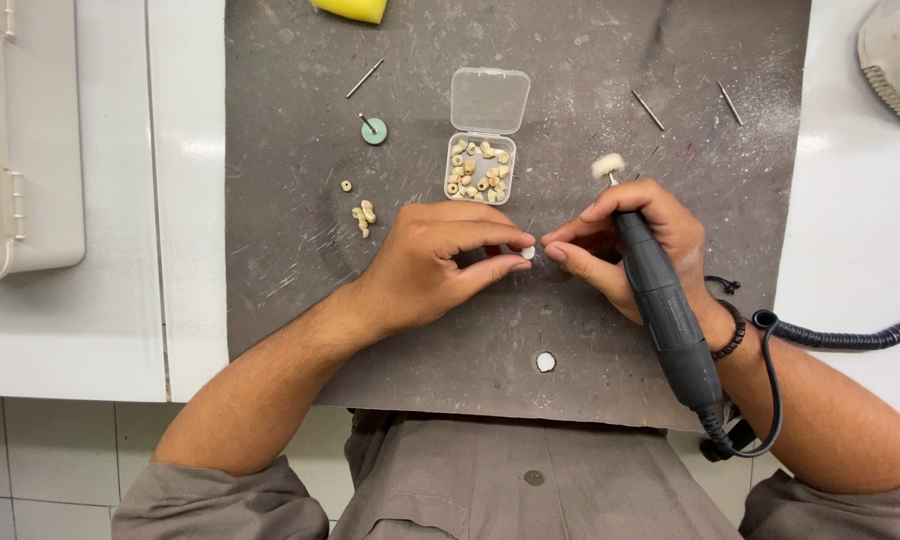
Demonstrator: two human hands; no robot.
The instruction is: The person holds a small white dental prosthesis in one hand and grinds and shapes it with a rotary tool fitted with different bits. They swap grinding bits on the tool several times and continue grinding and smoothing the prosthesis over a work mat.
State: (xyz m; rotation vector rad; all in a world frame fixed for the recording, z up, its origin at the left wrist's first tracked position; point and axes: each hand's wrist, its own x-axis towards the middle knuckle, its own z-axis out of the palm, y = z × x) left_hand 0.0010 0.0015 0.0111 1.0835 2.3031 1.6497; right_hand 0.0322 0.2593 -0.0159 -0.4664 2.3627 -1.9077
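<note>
My left hand (435, 262) and my right hand (630, 245) meet over a grey work mat (300, 260), their fingertips pinching a tiny white piece (528, 254) between them. In my right hand also lies a dark rotary handpiece (665, 305), its white felt polishing tip (607, 165) pointing away from me. A coiled black cable (850, 338) runs from it to the right. Just beyond my hands stands a small clear plastic box (482, 150), lid open, with several small cream tooth-like pieces inside.
A few loose cream pieces (363, 215) lie left of the box. A green polishing disc on a shank (374, 130) and thin burs (648, 110) rest on the mat. A white spot (545, 362) sits near me. A white case (25, 140) stands at far left.
</note>
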